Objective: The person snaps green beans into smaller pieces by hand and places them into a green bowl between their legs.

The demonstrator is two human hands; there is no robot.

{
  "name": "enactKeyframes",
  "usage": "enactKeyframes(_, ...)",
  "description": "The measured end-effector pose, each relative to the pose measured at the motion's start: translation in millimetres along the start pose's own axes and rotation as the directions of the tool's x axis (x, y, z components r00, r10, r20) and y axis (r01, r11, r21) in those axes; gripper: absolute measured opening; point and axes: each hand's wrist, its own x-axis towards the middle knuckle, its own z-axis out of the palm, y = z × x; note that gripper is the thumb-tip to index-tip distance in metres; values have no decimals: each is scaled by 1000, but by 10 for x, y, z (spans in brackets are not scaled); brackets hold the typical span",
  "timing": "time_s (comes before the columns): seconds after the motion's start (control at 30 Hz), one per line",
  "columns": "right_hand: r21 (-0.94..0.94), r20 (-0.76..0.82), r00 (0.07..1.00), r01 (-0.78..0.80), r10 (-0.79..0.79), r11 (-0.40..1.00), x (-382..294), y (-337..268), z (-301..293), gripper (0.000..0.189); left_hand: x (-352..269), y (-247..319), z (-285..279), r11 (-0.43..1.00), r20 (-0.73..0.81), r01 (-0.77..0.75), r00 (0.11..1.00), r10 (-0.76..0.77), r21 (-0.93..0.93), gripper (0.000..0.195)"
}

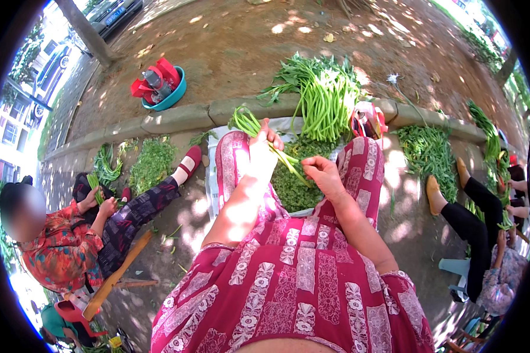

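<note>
My left hand (265,143) is closed around a small bunch of green vegetable stems (245,121). Cut or folded ends stick out above the fist, and a few thin stems slant down toward the right. Close to those lower ends is my right hand (322,174), thumb and index finger drawn together; whether a stem is pinched there is not clear. Between my knees, beneath both hands, lies a heap of small green trimmings (296,189) on a pale sheet (213,185). A big bundle of long leafy stems (329,103) rests beyond my knees against the curb.
A red and white bag (369,119) stands by my right knee. On the stone curb's (176,118) far side is a teal basin (170,99) holding red bags and a bottle. A person (70,238) sits left beside a wooden bench (119,273); another person (503,273) sits right, near leaf piles (428,154).
</note>
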Motion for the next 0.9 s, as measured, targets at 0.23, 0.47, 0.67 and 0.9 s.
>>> enactKeyframes(0.23, -37, -5, 998, -59, 58, 998, 2, -106, 94, 6, -43, -30, 39, 999, 53, -2, 999, 0, 45, 27)
enactKeyframes(0.47, 184, 33, 993, -114, 110, 976, 35, -190, 96, 8, -92, 79, 220, 995, 39, -63, 997, 61, 72, 29)
enactKeyframes(0.67, 292, 106, 986, -155, 130, 944, 18, -252, 84, 5, -193, 168, 458, 996, -57, -31, 998, 36, 86, 23)
enactKeyframes(0.9, 57, 125, 990, -73, 65, 996, 65, -133, 148, 7, -209, 142, 441, 990, -89, -32, 995, 44, 136, 16)
